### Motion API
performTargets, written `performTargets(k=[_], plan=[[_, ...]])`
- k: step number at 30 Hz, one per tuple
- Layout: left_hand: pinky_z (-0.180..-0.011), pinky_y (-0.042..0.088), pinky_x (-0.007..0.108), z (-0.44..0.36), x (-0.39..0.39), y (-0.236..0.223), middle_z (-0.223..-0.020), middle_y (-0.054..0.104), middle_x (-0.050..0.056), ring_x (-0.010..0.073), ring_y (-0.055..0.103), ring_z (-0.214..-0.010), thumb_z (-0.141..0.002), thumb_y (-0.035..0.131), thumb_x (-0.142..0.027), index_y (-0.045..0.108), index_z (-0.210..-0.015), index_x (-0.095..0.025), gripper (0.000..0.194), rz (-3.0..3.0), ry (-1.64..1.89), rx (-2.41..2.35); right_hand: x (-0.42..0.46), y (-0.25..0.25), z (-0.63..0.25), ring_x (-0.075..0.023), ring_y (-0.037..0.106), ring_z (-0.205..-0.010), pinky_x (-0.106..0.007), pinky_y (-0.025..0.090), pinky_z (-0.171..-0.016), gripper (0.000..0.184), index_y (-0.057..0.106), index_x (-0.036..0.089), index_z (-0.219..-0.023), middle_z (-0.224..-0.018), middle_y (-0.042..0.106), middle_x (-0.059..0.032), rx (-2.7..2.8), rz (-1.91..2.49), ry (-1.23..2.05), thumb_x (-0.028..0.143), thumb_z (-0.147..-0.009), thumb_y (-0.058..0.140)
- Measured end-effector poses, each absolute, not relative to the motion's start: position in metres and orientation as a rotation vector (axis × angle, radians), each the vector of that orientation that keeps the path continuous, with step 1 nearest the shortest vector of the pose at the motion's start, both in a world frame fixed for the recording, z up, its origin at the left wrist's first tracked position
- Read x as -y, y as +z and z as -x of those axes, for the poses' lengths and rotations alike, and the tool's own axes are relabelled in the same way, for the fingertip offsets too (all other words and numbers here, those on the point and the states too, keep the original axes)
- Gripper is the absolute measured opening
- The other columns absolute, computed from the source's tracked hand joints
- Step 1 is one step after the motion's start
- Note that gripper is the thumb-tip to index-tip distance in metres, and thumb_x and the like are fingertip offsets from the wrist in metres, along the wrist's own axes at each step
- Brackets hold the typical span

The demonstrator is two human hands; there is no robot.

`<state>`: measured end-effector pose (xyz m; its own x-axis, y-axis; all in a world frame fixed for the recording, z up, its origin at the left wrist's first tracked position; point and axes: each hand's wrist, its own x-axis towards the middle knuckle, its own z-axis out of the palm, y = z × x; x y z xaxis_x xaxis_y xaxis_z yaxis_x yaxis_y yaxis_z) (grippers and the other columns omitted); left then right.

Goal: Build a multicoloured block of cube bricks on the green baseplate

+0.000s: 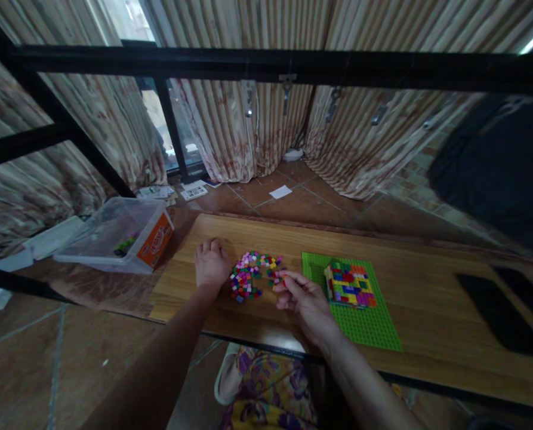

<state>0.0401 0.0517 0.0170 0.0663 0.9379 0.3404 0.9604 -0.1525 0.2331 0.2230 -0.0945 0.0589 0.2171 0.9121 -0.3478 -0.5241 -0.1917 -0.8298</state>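
Observation:
A pile of small coloured bricks (250, 276) lies on the wooden table (257, 236). My left hand (211, 264) rests flat on the table just left of the pile, fingers stretched forward. At the pile's right edge, my right hand (302, 297) has its fingertips pinched on a small brick. To the right lies a green baseplate (369, 325) carrying a multicoloured brick block (349, 284).
A clear plastic box (118, 233) with an orange label sits on the floor at the left. Two dark flat objects (494, 310) lie on the table's right end. Black metal bars (266, 63) cross the view in front of curtains. Papers lie on the tiled floor.

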Motion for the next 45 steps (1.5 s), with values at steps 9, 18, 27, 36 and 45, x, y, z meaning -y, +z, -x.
performTargets(k=[9,18,27,36,45], plan=[[-0.095,0.04,0.043,-0.04,-0.051,0.017,-0.117,0.062,0.016,0.0308,0.053,-0.109,-0.086,0.04,-0.021,0.06,-0.113,-0.012,0.035,2.256,-0.626,2.015,0.102,0.06,-0.234,-0.0125,0.066,-0.066,-0.026,0.055,-0.064,0.034,0.068,0.017,-0.09,-0.084,0.074,-0.0062,0.408,1.107,1.454,0.038,-0.067,0.08],[-0.095,0.04,0.042,-0.041,-0.051,0.017,-0.117,0.062,0.015,0.0308,0.053,-0.109,-0.086,0.041,-0.021,0.06,-0.112,-0.012,0.034,2.246,-0.622,2.017,0.093,0.037,-0.262,-0.0135,0.058,-0.05,-0.025,0.043,-0.047,0.03,0.064,0.018,-0.089,-0.072,0.07,-0.0033,0.84,1.508,1.006,0.044,-0.074,0.067],[-0.096,0.04,0.043,-0.04,-0.051,0.016,-0.118,0.061,0.015,0.031,0.053,-0.108,-0.086,0.041,-0.021,0.061,-0.111,-0.012,0.033,2.249,-0.628,2.012,0.105,0.053,-0.261,-0.0214,0.067,-0.076,-0.03,0.044,-0.07,0.028,0.071,0.021,-0.086,-0.081,0.073,-0.0048,1.629,1.951,0.659,0.031,-0.089,0.045],[-0.095,0.04,0.043,-0.041,-0.051,0.015,-0.117,0.062,0.015,0.0305,0.053,-0.108,-0.086,0.041,-0.021,0.06,-0.112,-0.012,0.034,2.246,-0.624,2.023,0.103,0.057,-0.263,-0.0213,0.068,-0.078,-0.03,0.045,-0.071,0.029,0.072,0.022,-0.095,-0.088,0.075,-0.0046,1.621,1.977,0.66,0.034,-0.088,0.047],[-0.096,0.04,0.042,-0.041,-0.051,0.014,-0.119,0.061,0.014,0.0302,0.052,-0.11,-0.086,0.042,-0.022,0.06,-0.113,-0.012,0.034,2.225,-0.65,2.041,0.066,0.066,-0.262,-0.0181,0.065,-0.068,-0.026,0.044,-0.063,0.026,0.073,0.021,-0.082,-0.074,0.073,-0.002,1.565,1.888,0.533,0.037,-0.087,0.052]])
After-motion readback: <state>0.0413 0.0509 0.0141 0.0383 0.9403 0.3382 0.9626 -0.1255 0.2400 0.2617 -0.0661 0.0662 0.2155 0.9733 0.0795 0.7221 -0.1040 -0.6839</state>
